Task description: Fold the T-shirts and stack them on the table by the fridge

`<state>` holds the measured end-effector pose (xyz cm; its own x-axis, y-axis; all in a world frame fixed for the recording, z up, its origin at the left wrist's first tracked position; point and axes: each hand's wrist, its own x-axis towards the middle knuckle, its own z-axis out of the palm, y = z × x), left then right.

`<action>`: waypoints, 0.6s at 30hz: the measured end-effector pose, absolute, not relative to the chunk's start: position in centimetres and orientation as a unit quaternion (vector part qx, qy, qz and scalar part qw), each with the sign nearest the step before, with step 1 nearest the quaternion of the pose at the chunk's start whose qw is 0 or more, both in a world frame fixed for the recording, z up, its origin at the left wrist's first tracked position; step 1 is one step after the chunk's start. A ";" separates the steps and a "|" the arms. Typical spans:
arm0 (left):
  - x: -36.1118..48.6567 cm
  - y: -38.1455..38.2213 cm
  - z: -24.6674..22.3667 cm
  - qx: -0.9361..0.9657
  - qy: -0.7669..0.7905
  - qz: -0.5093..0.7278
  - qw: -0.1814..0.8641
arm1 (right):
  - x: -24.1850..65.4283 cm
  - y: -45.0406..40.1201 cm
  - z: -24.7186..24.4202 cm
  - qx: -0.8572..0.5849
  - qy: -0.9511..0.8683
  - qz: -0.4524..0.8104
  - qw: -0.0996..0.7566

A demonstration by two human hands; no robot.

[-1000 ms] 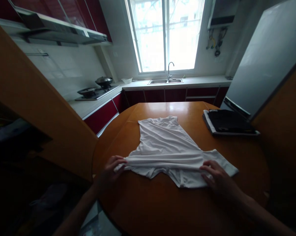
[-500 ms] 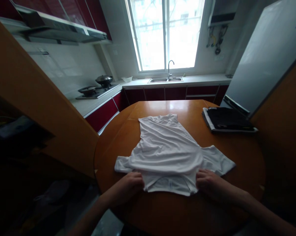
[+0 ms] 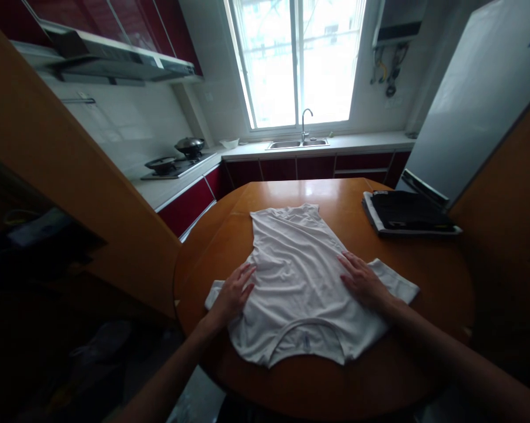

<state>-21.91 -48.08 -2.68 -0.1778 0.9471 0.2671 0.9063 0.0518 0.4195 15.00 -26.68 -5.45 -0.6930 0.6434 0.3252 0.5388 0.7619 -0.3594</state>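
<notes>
A white T-shirt [image 3: 298,273] lies spread over the round wooden table [image 3: 216,226], its neckline towards me and its hem towards the window. Wrinkles run across the body of the shirt. My left hand [image 3: 235,291] rests on the shirt's left side near the sleeve, fingers apart. On the opposite side my right hand [image 3: 361,279] lies on the fabric with fingers stretched out. Parts of both sleeves are hidden beneath my hands and forearms.
Folded dark clothes [image 3: 408,211] are stacked at the table's right side, beside the fridge [image 3: 472,100]. Beyond the table are a sink [image 3: 285,144] under the window and a stove [image 3: 177,168] with two pans. A wooden panel [image 3: 93,164] stands on the left.
Both hands have let go of the shirt's shoulder edges near the neckline and moved forward onto its sides, fingers now spread. The neckline end lies flatter, wider and closer to me.
</notes>
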 end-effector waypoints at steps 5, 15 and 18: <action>-23.0 -50.7 -6.3 0.662 0.735 0.145 -0.006 | 18.1 -27.4 -8.3 -0.374 -0.910 0.081 0.157; -29.6 -42.4 -1.1 0.630 0.729 0.264 0.052 | 11.2 -18.3 0.1 -0.374 -0.899 0.113 0.199; -33.1 -36.0 0.3 0.603 0.745 0.271 0.089 | 5.3 -12.7 2.6 -0.399 -0.899 0.102 0.149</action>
